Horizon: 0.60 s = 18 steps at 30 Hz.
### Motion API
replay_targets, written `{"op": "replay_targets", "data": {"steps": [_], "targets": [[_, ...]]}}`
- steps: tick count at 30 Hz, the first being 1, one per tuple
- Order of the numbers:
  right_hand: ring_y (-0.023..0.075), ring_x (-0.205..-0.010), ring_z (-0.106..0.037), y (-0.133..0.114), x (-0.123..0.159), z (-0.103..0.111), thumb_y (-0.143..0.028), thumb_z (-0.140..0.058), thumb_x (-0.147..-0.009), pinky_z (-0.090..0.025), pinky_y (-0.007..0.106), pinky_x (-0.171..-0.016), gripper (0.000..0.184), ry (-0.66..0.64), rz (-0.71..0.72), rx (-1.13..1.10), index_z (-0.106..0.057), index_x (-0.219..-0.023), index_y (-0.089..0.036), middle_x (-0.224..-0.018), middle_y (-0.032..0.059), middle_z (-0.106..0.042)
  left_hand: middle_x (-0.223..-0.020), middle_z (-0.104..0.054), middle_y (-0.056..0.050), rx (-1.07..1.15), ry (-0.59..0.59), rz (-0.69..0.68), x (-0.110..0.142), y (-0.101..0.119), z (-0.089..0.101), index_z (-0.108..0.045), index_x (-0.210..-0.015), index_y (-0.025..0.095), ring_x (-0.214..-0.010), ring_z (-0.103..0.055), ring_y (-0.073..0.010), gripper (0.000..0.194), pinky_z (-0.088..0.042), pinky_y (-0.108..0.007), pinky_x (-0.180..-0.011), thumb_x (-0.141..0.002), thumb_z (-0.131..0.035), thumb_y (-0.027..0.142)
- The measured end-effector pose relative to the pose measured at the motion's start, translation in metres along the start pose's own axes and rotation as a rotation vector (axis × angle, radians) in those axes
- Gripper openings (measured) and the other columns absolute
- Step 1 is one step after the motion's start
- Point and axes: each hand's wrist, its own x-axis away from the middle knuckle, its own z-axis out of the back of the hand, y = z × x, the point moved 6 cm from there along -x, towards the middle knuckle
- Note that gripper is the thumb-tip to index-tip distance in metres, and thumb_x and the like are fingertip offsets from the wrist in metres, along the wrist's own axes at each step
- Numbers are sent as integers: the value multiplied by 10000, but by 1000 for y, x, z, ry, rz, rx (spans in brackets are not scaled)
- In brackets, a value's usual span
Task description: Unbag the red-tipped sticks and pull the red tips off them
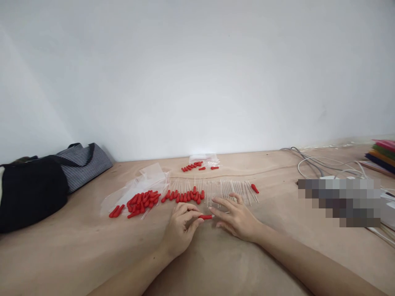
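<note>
My left hand [182, 226] pinches a red rubber dropper bulb [205, 217] between thumb and fingers. At the bulb's narrow right end a thin glass dropper tube [213, 216] meets it; how deep it sits I cannot tell. Around that tube are the fingers of my right hand [236, 218], which partly hide it. Just beyond my hands lies a row of bare glass tubes [228, 189]. To their left, droppers with red bulbs [185, 197] lie side by side. A heap of loose red bulbs [142, 201] rests on clear plastic bags [151, 174].
A single red bulb [254, 188] lies at the row's right end. Near the wall, more red-bulbed droppers [191, 166] lie by a small clear bag [203, 158]. A black and striped bag [33, 189] stands left. Cables [311, 162] and coloured folded material [382, 154] are right.
</note>
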Motion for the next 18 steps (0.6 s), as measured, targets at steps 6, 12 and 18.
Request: {"op": "replay_targets", "data": {"steps": [6,12,18], "targets": [[82,-587,-465,2,0,-8,-172,-369,-859,-248,316,-770,228,56,-55,-71,-596,-861,-194,-632,-16,-570,-842,-593,-42,152,-171,110,-6,-1,-15,-622,-903,195,-774,-538,-154,174,-446,-280,-702,-755,-546,246],[89,-558,-413,0,-2,-7,-139,-349,-829,-213,294,-665,258,48,-57,-66,-598,-777,-182,-569,-20,-515,-606,-569,11,130,-272,185,-12,1,-28,-640,-751,174,-541,-475,-104,167,-379,-213,-535,-777,-490,243],[84,-539,-402,-2,-2,-5,-153,-356,-808,-182,287,-605,243,45,-44,-68,-584,-730,-183,-546,-31,-490,-545,-545,16,123,-249,196,-14,3,-27,-594,-603,161,-515,-455,-105,202,-341,-207,-491,-760,-472,198]]}}
